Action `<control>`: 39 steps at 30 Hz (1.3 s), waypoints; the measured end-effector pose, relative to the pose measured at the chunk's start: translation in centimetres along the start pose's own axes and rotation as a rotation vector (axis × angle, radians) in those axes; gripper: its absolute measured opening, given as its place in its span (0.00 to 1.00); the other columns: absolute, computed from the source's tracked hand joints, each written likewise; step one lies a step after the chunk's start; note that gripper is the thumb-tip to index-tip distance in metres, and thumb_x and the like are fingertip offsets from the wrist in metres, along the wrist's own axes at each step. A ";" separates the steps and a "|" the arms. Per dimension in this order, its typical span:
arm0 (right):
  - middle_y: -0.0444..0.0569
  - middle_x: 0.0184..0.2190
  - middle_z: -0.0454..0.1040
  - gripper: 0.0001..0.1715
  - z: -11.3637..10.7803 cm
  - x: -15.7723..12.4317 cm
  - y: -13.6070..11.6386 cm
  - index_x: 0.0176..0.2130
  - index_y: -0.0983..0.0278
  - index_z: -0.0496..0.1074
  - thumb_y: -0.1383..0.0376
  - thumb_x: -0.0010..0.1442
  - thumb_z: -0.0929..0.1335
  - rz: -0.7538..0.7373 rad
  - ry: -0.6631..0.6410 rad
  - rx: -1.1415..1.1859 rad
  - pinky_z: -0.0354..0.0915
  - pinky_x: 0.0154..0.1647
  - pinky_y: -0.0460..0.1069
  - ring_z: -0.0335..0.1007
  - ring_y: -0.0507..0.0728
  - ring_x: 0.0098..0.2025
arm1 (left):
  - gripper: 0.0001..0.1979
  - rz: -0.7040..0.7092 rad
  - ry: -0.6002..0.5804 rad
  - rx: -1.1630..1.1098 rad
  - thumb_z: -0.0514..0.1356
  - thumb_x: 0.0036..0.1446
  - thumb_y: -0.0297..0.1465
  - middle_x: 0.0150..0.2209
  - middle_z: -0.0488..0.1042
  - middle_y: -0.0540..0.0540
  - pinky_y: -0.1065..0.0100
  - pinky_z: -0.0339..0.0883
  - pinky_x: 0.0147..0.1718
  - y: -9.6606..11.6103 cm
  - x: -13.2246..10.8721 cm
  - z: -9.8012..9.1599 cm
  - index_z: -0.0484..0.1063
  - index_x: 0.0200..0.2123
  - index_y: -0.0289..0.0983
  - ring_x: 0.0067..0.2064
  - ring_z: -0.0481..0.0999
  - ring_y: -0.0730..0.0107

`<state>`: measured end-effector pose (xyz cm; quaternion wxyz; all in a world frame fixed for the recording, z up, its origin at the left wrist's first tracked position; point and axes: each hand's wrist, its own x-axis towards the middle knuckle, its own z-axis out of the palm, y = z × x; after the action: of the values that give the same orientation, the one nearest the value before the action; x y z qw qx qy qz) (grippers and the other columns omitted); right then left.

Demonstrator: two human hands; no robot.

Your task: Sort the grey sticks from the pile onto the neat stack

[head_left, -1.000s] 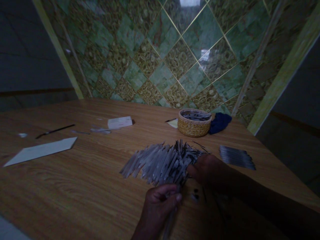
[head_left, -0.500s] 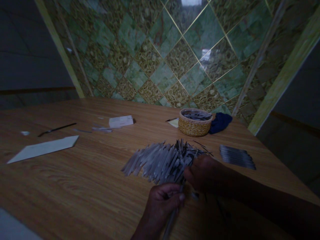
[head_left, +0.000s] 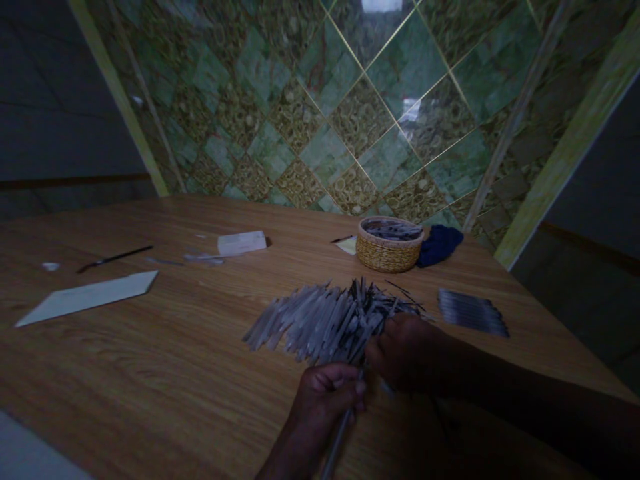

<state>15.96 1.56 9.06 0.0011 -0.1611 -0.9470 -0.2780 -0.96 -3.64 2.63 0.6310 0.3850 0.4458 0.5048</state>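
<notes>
Near the front of the table, my left hand (head_left: 327,400) is closed, thumb against fingers, on a slim greyish stick (head_left: 336,445) whose lower end slopes toward me. My right hand (head_left: 400,350) is closed at the stick's upper end, its fingertips turned away; whether it grips the stick or something else is hidden. Just beyond both hands spreads a pile of slim, pale, plastic-looking strips (head_left: 310,320), with darker thin pieces (head_left: 367,300) at its right side. My right hand overlaps the pile's near right edge.
A neat row of similar pieces (head_left: 473,312) lies at the right. Behind the pile are a woven basket (head_left: 389,255) filled with thin pieces, a dark blue cloth (head_left: 441,245) and a small white box (head_left: 243,242). A pale sheet (head_left: 87,298) and a dark thin tool (head_left: 115,258) lie left.
My right hand has shifted slightly left, closer to my left hand. The stick in my left hand has moved a little down and left; the pile looks unchanged.
</notes>
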 end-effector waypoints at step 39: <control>0.51 0.33 0.76 0.11 4.0 -2.6 -0.6 0.34 0.65 0.73 0.69 0.53 0.62 0.557 -0.458 0.731 0.54 0.27 0.45 0.71 0.55 0.33 | 0.11 0.186 0.132 -0.115 0.67 0.42 0.32 0.22 0.77 0.45 0.68 0.67 0.25 -0.3 -0.1 0.7 0.75 0.31 0.34 0.23 0.73 0.69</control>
<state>18.58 2.38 5.11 -0.0763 -0.4530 -0.8794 0.1246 -0.23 -3.84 2.60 0.5716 0.3540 0.4191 0.6102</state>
